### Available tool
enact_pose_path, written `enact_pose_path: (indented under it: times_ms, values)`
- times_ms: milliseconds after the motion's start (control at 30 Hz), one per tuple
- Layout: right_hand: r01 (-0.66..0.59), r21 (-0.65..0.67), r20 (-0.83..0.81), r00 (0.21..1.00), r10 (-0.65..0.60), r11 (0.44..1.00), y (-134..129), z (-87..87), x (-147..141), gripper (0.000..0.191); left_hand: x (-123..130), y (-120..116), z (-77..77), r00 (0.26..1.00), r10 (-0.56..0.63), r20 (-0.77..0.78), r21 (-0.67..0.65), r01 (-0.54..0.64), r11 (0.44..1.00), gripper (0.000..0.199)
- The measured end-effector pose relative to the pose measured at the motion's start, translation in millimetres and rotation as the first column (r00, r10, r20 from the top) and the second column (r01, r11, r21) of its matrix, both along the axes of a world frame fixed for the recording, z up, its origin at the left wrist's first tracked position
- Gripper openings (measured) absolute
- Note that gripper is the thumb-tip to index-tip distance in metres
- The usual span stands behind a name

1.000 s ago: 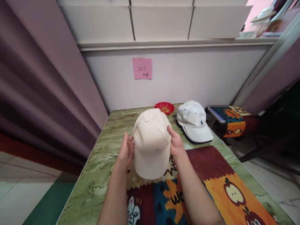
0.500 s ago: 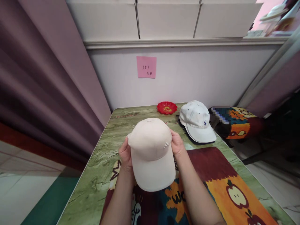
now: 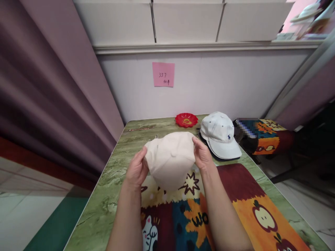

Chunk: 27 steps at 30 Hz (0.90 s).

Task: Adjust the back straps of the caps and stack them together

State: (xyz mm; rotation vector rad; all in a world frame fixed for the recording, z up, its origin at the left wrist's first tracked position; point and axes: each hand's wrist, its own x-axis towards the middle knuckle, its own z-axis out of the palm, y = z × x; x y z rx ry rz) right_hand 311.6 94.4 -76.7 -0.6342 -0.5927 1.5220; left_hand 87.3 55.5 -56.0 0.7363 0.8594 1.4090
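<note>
A cream baseball cap (image 3: 171, 162) is held up over the table between my two hands, its crown and top button facing me and its brim out of sight. My left hand (image 3: 136, 169) grips the cap's left side, fingers closed on the fabric. On the opposite edge, my right hand (image 3: 202, 153) pinches the cap near its rim. Just beyond my right hand rests a white baseball cap (image 3: 218, 134) with a small dark blue emblem, stacked on a dark cap whose edge shows beneath it.
A red scalloped dish (image 3: 186, 120) stands at the table's back edge by the wall. Below my hands a colourful patterned mat (image 3: 251, 188) covers part of the green wood-look table (image 3: 104, 202). Purple curtains (image 3: 65, 69) hang on the left; a patterned stool (image 3: 269, 139) stands beyond the right edge.
The cream cap has tipped so that its brim, which pointed toward me, no longer shows and its top now faces me. Both hands have turned with it and moved slightly apart.
</note>
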Motion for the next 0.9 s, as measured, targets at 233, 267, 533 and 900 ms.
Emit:
enact_pose_path:
  times_ms: [233, 267, 533, 900]
  values:
    - [0.092, 0.124, 0.074, 0.992, -0.102, 0.988, -12.8, 18.2, -8.4, 0.032, -1.0, -11.4, 16.3, 0.995, 0.059, -0.084, 0.144, -0.047, 0.988, 0.031]
    - [0.128, 0.131, 0.081, 0.987, -0.14, 0.983, -13.8, 19.4, -10.7, 0.032, 0.2, -11.9, 16.4, 0.992, 0.09, -0.093, 0.17, -0.073, 0.983, 0.03]
    - [0.231, 0.284, 0.263, 0.915, -0.307, 0.931, -7.5, 9.9, -3.0, 0.017, 1.5, -4.0, 5.0, 0.819, 0.333, -0.468, 0.414, -0.129, 0.901, 0.015]
    - [-0.287, 0.224, 0.865, 0.498, -0.055, 0.931, -15.1, 19.6, 17.0, 0.025, -1.4, 1.8, -5.2, 0.596, 0.226, -0.77, 0.316, 0.048, 0.948, 0.022]
